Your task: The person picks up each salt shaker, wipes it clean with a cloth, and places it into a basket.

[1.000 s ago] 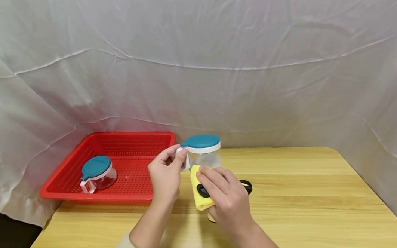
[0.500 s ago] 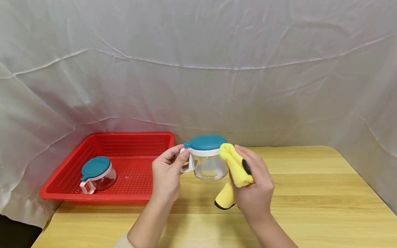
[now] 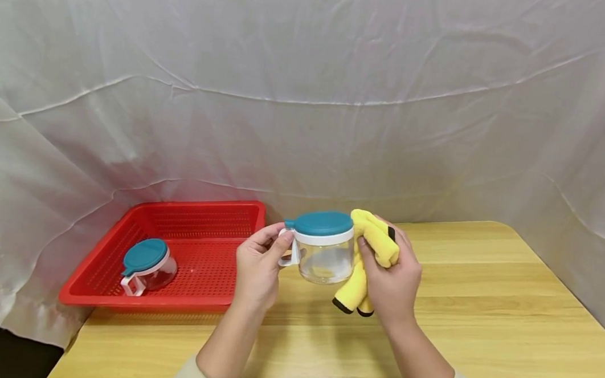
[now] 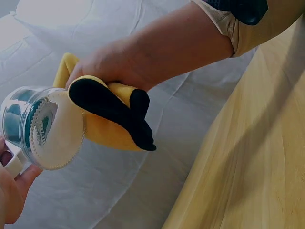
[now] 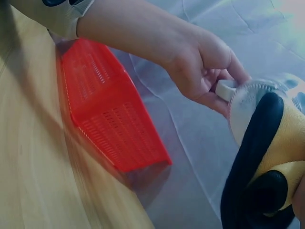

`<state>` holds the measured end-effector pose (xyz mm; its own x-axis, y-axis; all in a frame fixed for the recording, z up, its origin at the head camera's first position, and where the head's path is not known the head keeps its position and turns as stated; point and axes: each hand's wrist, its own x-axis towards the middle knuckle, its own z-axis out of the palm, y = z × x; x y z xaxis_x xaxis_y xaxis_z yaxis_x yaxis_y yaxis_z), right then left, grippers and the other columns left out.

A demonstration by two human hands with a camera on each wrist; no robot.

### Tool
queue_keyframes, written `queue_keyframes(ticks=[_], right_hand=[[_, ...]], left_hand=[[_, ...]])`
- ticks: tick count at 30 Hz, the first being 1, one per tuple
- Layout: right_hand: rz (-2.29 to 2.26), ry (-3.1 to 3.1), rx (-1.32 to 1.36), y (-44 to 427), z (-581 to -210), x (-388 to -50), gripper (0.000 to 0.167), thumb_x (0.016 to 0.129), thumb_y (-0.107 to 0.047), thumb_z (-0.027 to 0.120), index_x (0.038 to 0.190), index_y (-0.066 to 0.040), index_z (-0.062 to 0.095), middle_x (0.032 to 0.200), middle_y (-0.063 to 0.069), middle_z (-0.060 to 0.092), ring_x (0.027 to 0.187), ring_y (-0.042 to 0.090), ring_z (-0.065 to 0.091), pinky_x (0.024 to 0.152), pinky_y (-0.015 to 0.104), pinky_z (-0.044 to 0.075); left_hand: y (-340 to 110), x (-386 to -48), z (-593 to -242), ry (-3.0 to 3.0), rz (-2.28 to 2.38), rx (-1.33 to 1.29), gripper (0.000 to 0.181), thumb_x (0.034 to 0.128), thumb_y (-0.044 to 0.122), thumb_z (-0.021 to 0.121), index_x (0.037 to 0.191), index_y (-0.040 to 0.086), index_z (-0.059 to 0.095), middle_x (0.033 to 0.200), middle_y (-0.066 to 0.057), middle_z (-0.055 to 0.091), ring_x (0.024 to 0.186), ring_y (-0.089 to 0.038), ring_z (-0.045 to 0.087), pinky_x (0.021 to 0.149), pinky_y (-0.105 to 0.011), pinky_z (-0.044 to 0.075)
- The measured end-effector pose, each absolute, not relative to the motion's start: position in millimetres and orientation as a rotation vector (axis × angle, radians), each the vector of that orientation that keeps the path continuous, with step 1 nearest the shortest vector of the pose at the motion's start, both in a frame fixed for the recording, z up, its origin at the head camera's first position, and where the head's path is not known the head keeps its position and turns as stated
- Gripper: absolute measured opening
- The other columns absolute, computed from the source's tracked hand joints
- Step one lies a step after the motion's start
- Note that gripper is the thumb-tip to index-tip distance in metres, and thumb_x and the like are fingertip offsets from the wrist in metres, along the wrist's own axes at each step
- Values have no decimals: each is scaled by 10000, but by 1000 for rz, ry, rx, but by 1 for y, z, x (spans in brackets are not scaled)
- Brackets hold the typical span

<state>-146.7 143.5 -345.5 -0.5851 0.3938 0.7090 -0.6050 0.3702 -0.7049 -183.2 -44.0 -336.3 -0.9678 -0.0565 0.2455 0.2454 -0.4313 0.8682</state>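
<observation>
My left hand [image 3: 258,266] pinches the white handle of a clear glass jar [image 3: 325,263] with a teal lid [image 3: 323,223], holding it upright above the table. To its right, my right hand [image 3: 394,276] grips a folded yellow cloth [image 3: 377,241] with black edging, which lies against the jar's right side. The left wrist view shows the jar's ridged base [image 4: 59,131] from below, beside the cloth [image 4: 112,129]. In the right wrist view the cloth [image 5: 281,143] covers part of the jar, and my left hand [image 5: 202,71] is on the handle.
A red perforated basket [image 3: 204,304] stands at the left of the wooden table [image 3: 481,312]. Inside it a second teal-lidded jar [image 3: 152,264] lies tilted. Grey-white fabric [image 3: 307,98] hangs behind the table.
My right hand has moved the cloth from the jar's front round to its right side. The jar has shifted slightly right and now shows its whole front.
</observation>
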Motion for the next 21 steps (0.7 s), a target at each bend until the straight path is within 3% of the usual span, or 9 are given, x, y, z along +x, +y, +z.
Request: queue_keyframes(ticks=[9, 16, 21], right_hand=[[1388, -1914, 307, 158, -351, -157, 423, 793, 42, 779, 1190, -78, 697, 1208, 33, 673, 1106, 110, 606, 930, 167, 503], [1091, -2019, 370, 168, -369, -173, 414, 777, 81, 764, 1165, -53, 710, 1172, 62, 685, 1108, 237, 635, 989, 122, 442], [955, -2112, 311, 185, -395, -191, 374, 795, 48, 755, 1155, -40, 706, 1144, 102, 689, 1058, 279, 660, 957, 309, 529]], left_hand=[[-46, -184, -334, -1513, -2574, -298, 221, 916, -37, 633, 906, 157, 738, 799, -3, 697, 682, -119, 670, 628, -372, 611], [-49, -185, -333, -1558, -2527, -300, 145, 905, -6, 667, 931, 118, 738, 796, -13, 696, 700, -126, 665, 634, -352, 610], [-53, -188, -334, -1557, -2484, -302, 104, 894, 8, 690, 962, 71, 737, 804, -33, 702, 655, -147, 677, 635, -365, 611]])
